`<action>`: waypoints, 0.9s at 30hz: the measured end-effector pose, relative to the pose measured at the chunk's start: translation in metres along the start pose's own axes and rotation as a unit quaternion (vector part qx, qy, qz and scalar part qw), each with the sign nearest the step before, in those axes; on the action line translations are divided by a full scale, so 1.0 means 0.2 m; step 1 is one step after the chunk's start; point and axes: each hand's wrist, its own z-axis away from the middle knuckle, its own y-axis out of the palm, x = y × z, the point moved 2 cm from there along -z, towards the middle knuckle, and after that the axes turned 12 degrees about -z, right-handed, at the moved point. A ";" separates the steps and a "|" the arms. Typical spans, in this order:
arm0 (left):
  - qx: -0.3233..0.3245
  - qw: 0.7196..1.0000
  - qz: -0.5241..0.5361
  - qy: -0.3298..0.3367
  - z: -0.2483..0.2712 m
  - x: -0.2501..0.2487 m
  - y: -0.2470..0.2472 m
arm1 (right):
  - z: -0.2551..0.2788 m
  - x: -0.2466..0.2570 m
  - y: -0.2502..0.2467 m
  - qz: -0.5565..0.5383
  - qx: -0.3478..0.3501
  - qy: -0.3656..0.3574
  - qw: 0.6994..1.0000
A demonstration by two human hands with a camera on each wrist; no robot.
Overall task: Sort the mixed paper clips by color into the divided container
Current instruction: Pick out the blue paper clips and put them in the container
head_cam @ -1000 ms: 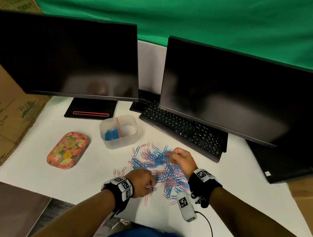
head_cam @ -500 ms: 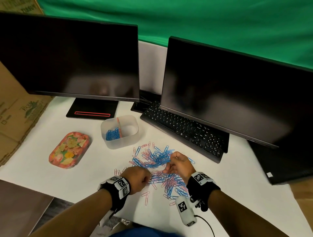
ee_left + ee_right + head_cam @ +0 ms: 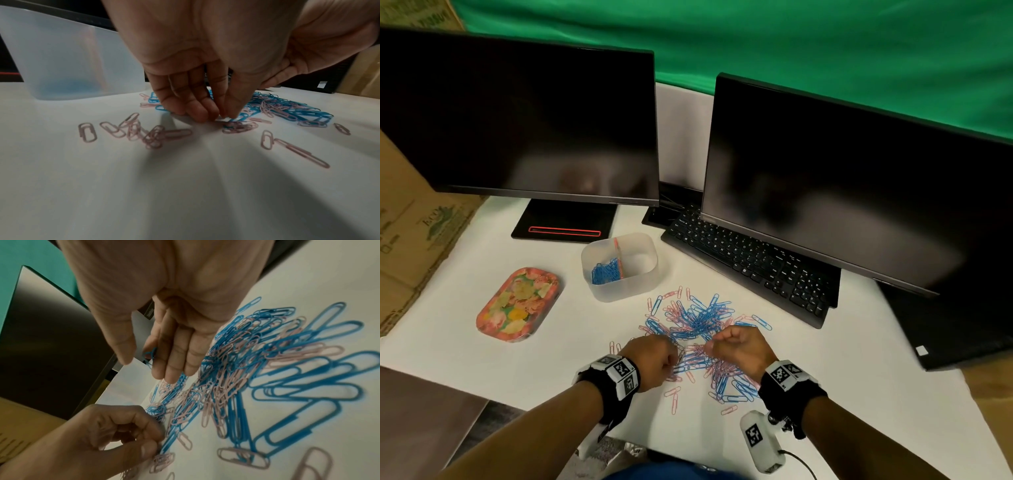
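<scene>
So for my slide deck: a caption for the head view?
Both hands pick at mixed clips; blue ones fill half the container.

office desk | two monitors [image 3: 517,116] [image 3: 859,192] far | keyboard [image 3: 750,263] between | green backdrop [image 3: 791,44] behind | cardboard [image 3: 410,233] left

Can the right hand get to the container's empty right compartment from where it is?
Probably yes. The right hand is raised over the clip pile, pinching a blue clip. The container sits open-topped, with only desk and loose clips between.
</scene>
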 end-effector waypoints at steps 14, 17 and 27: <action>0.044 0.998 -0.042 -0.016 -0.03 -0.07 -0.01 | -0.02 -0.05 0.02 -0.044 -0.008 0.078 0.996; 0.033 0.999 -0.016 -0.006 -0.02 -0.06 -0.03 | -0.02 -0.05 0.02 -0.081 -0.009 0.090 0.993; -0.083 0.848 0.498 -0.159 0.00 0.18 -0.17 | -0.03 0.01 0.14 -0.295 0.070 0.111 0.947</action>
